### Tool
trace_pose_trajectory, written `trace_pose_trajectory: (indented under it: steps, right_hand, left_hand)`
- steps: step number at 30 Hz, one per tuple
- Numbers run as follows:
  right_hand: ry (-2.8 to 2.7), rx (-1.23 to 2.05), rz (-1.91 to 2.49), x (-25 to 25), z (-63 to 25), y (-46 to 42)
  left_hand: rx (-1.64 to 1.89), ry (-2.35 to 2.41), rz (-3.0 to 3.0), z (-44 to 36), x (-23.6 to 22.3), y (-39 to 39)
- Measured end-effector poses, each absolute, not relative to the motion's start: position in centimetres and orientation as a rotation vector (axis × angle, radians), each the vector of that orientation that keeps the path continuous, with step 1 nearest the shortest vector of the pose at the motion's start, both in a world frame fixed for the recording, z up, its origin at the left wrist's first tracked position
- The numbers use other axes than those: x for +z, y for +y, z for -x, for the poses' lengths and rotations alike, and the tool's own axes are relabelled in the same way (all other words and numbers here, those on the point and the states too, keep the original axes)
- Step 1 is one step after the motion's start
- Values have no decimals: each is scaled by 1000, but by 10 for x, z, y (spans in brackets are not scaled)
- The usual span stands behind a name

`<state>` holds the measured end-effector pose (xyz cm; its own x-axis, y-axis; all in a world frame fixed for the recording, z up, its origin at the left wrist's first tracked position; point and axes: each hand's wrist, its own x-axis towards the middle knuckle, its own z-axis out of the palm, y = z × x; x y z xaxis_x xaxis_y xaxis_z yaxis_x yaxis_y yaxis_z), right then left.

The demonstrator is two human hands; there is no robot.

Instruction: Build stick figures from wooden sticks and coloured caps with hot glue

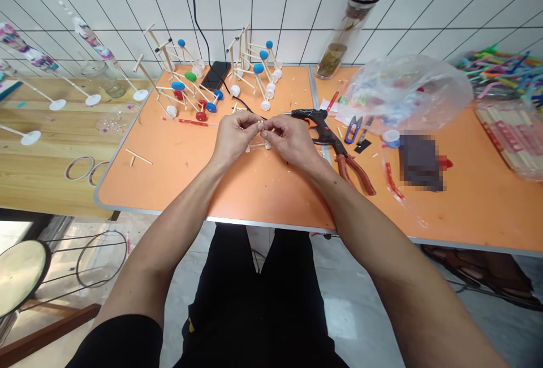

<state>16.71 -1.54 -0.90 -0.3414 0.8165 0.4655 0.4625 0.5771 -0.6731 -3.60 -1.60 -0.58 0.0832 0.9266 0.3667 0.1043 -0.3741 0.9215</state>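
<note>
Wood sticks (260, 125) meet in a small pale joint between your fingertips (251, 121), held over the orange table (169, 187) at the centre of the head view. Your left hand (232, 135) and right hand (289, 141) curl inward, each thumb and forefinger pinching the piece from its own side, while the other fingers fold beneath, partly hidden. The sticks look light and stiff but thin enough to snap if bent, and the joint may be fragile, so take hold close to it rather than at a loose end. Just right of your right hand lies a black glue gun (311, 119), above red-handled pliers (354, 173); stick frames (182, 91) with bottle caps (178, 86) stand beyond your hands.
</note>
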Motion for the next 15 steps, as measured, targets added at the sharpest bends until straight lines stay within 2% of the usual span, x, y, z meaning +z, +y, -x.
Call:
trace_pose_trajectory:
  steps: [15]
  right_hand:
    - [-2017,524,1060,-7,-166,-17]
  left_hand:
    - [1350,1088,-1578,34,-1,-18]
